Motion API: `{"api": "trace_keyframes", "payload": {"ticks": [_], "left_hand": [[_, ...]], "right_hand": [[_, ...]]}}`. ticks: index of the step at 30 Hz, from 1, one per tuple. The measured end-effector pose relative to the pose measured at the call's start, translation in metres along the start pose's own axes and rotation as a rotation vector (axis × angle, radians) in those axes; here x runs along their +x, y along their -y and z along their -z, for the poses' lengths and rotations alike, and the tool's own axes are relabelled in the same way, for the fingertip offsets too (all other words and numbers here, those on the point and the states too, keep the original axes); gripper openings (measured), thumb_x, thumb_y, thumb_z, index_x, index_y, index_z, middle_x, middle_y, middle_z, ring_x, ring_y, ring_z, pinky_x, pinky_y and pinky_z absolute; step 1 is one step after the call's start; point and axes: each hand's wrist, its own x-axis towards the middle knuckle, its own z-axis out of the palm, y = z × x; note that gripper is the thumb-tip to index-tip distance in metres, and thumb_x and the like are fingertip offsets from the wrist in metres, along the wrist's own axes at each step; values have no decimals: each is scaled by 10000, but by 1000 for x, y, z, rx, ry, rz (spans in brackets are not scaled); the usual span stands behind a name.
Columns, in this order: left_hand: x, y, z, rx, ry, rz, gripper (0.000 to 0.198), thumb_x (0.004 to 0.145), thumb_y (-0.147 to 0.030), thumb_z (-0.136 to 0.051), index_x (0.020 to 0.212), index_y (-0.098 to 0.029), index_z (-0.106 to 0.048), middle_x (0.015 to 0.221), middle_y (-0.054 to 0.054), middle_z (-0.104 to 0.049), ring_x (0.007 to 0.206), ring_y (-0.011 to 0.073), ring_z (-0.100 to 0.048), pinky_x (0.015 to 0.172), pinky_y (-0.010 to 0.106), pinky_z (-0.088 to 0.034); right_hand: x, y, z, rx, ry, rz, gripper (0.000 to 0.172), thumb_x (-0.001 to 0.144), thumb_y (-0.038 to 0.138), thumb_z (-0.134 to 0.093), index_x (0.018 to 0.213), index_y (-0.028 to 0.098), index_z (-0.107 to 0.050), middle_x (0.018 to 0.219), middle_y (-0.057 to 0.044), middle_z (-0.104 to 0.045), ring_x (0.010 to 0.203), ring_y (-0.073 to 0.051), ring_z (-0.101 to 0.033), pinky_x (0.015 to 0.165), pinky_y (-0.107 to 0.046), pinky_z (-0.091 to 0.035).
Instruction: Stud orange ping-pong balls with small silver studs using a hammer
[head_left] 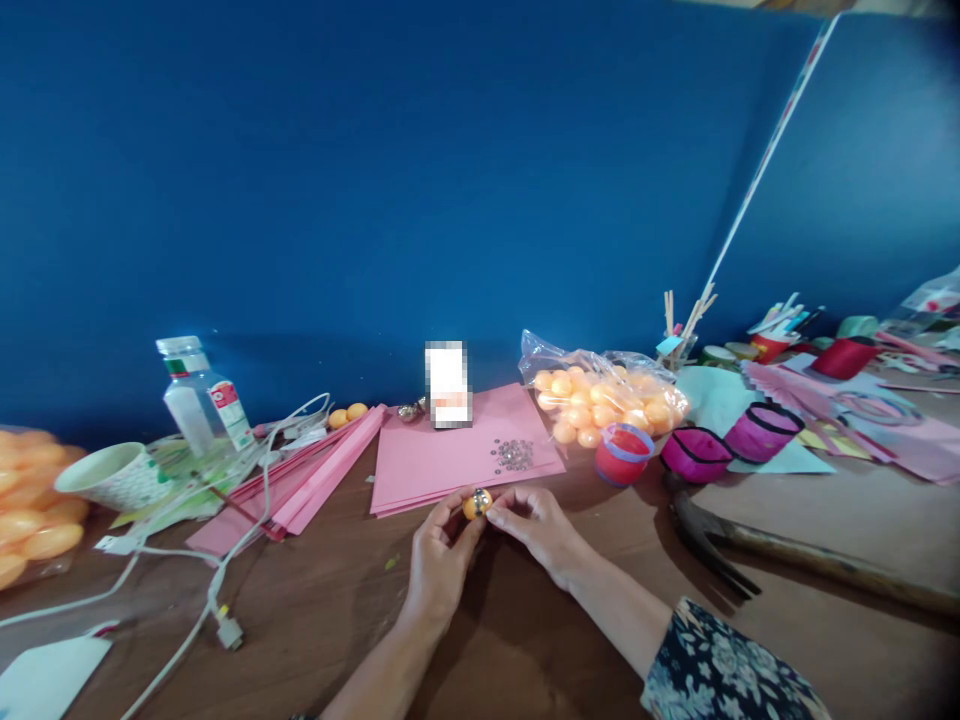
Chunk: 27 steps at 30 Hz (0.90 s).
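From my end I see the small, glossy orange ball (478, 504) low in the middle, held up between thumb and fingers of the left hand (437, 565). The right hand (544, 530) is narrow, its fingertips at the ball's right edge; I cannot tell whether they grip it. The ball is round, so I read no long axis, but its dark, silvery band runs roughly near to far.

Just beyond lie stacked pink paper sheets (405, 470) bearing a heap of small silvery pieces (516, 455), too many for me to count. Far right of them sits one clear plastic bag of orange balls (600, 395), also uncountable, with one red cup (624, 460) before it. Further right I count two magenta containers with black rims (697, 455) and, nearer, one wooden-handled hammer (825, 560). Left, I count two loose orange balls (358, 410), one clear bottle (196, 400), and one patterned paper cup (124, 478), with white cables (247, 540) trailing nearer.
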Motion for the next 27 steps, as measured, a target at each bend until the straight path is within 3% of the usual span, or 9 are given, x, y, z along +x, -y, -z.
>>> {"api": "trace_keyframes", "payload": {"ticks": [13,18,27], "left_hand": [[-2,3,-1,15,14,0,419,644,-242,-665,1044,-154,-578,1018,86,-658,969,221,-593,882,350,-436],[-2,0,-2,22,4,-8,398,627,-239,-677,1010,-157,-602,1013,81,-660,960,227,-598,880,359,-441],[-2,-1,1,-128,32,84,459,673,-264,-646,1110,-160,-550,1082,84,-631,1002,208,-574,903,344,-430]], "right_hand": [[0,-6,-1,18,-51,-22,260,627,361,-687,663,120,-595,626,-6,-606,584,-114,-523,595,-244,-411],[1,-7,-2,91,-62,-25,307,591,369,-719,683,160,-514,627,21,-574,591,-118,-541,594,-250,-453],[2,-1,-2,126,83,45,343,653,348,-685,921,179,-552,903,-39,-621,812,-163,-593,751,-295,-469]]}}
